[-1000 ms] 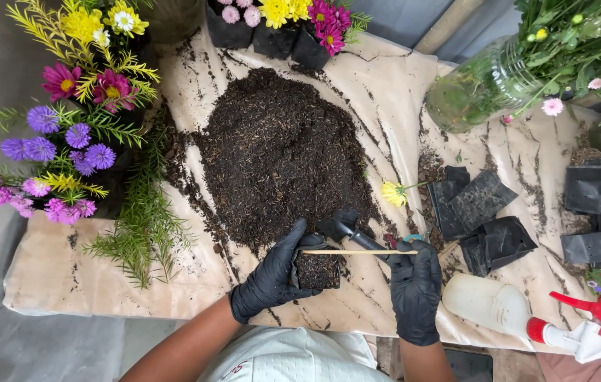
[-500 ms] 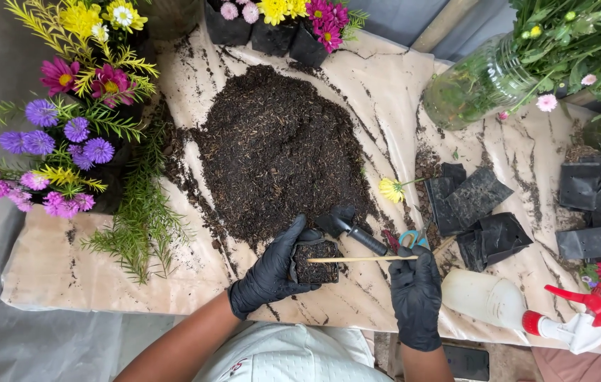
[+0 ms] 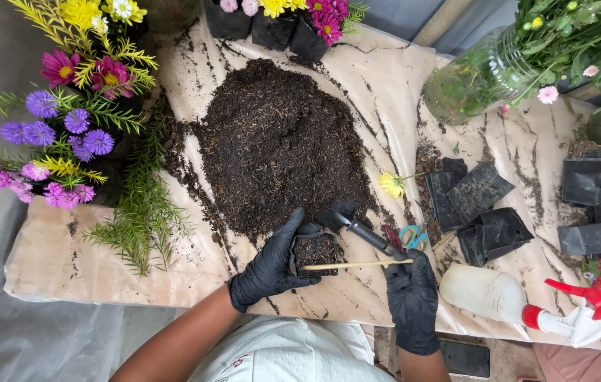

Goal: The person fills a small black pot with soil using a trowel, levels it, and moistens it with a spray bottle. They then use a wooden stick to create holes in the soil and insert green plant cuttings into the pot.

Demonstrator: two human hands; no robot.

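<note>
Below the soil heap [image 3: 279,141], our left hand [image 3: 272,265] should steady the small soil-filled bag [image 3: 316,251] it cups while our right hand [image 3: 412,297], pinching the thin stick [image 3: 357,265], pokes gently and centrally.

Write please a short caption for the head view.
Gloved left hand holds a soil-filled bag; right hand holds a thin stick across it.

— Where along the table [image 3: 102,272] is there open room?
— The near left corner is bare sheet. The soil heap [image 3: 279,141] fills the middle, and flowers [image 3: 74,120] crowd the left edge.
— And to the right?
— Black bags [image 3: 481,205], scissors [image 3: 410,237] and a spray bottle [image 3: 520,304] block it.
</note>
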